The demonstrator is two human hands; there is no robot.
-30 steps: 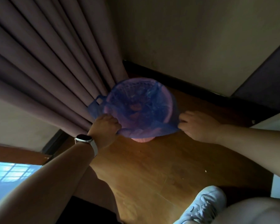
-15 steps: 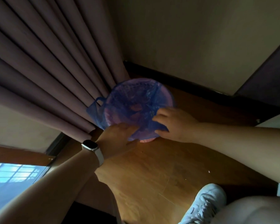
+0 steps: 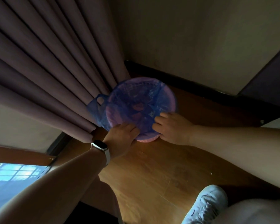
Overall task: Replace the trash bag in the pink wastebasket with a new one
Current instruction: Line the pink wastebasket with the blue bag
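Two hands are now meeting at the near rim: your left hand [image 3: 122,135] and right hand [image 3: 171,126] are moving inward, fingers pinching the translucent blue plastic trash bag [image 3: 136,104] lining the round pink wastebasket [image 3: 146,139], likely gathering it for removal.

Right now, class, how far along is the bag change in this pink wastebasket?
Done: a blue bag already sits inside the pink wastebasket, one handle loop hanging outside by the curtain. In hand: the left hand and right hand work the plastic at the near rim. Left: whether this is the old or new bag cannot be told.
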